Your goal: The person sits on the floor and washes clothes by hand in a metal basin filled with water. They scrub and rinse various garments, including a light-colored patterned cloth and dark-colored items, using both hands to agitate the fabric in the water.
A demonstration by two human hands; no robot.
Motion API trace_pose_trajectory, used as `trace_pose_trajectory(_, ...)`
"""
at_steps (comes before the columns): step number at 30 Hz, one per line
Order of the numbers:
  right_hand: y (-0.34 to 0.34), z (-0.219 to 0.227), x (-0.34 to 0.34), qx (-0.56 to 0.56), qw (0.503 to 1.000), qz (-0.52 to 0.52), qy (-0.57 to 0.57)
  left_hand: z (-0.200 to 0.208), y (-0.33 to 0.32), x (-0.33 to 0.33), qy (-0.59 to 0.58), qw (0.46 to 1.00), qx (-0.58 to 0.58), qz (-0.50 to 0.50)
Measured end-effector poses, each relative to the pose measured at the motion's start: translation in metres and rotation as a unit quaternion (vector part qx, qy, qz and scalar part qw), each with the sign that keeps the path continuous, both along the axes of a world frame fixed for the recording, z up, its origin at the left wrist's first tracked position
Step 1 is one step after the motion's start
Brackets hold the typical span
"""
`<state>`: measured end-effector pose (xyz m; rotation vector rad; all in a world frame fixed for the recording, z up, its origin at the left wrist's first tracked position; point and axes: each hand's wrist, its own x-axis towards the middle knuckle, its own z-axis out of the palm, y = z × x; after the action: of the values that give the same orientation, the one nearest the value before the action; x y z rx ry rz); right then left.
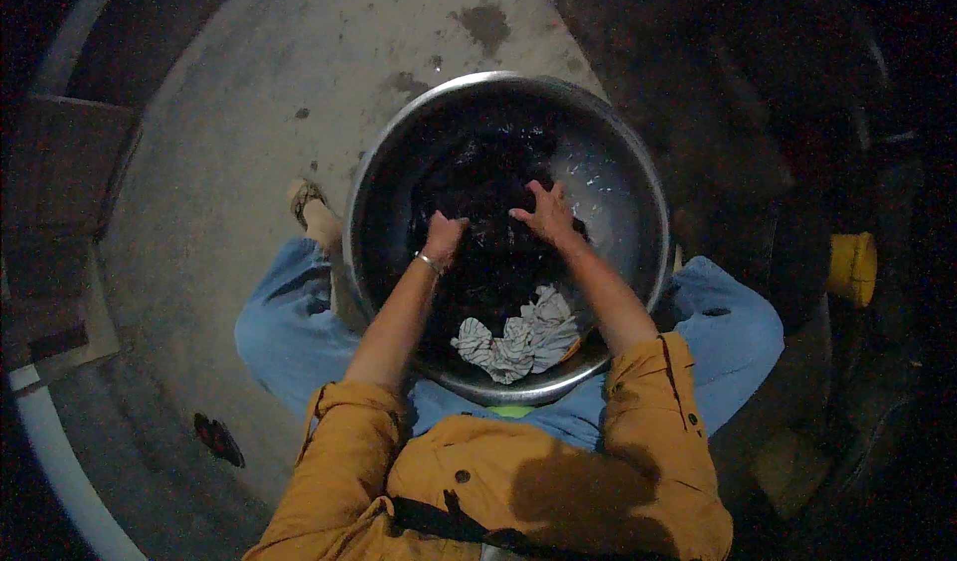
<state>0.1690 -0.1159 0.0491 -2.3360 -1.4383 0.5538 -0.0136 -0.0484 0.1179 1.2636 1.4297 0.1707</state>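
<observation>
The view is dim and grainy, its edges bent, the basin (620, 207) glinting.

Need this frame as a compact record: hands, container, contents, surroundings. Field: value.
left hand: curled at the dark cloth; grip unclear
left wrist: metallic band
right hand: at the dark cloth, fingers spread apart
container: round metal basin, between the person's knees
contents: dark cloth across the middle; striped pale cloth bunched at the near side
floor: grey, dark patches beyond the basin
right side: yellow container, apart from the basin
lighting: dim, edges dark
</observation>
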Motion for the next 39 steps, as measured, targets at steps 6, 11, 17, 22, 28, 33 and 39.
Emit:
trace_pose_trajectory(6,0.021,0.018,0.06,-0.128,0.923,-0.059,0.357,-0.021,0.012,-0.016,-0.119,0.977,-0.081,0.16)
trace_pose_trajectory(11,0.009,0.031,-0.034,0.051,0.986,-0.104,0.122,0.0,0.004,-0.001,-0.301,0.915,-0.207,0.17)
trace_pose_trajectory(17,-0.004,0.157,-0.111,0.358,0.919,0.139,0.089,0.058,0.006,-0.012,-0.561,0.734,-0.343,0.169)
trace_pose_trajectory(22,0.031,0.147,-0.095,0.495,0.851,0.12,0.131,-0.038,0.002,-0.02,-0.54,0.782,-0.199,0.238)
trace_pose_trajectory(28,0.028,0.001,0.052,0.113,0.99,-0.058,0.06,0.082,-0.004,0.035,-0.29,0.941,-0.124,0.122)
trace_pose_trajectory(33,0.022,-0.008,0.043,0.089,0.99,-0.11,-0.006,0.048,-0.003,0.005,-0.225,0.956,-0.136,0.129)
trace_pose_trajectory(39,0.024,0.073,-0.051,0.197,0.968,0.042,0.151,0.024,0.014,-0.005,-0.274,0.918,-0.229,0.171)
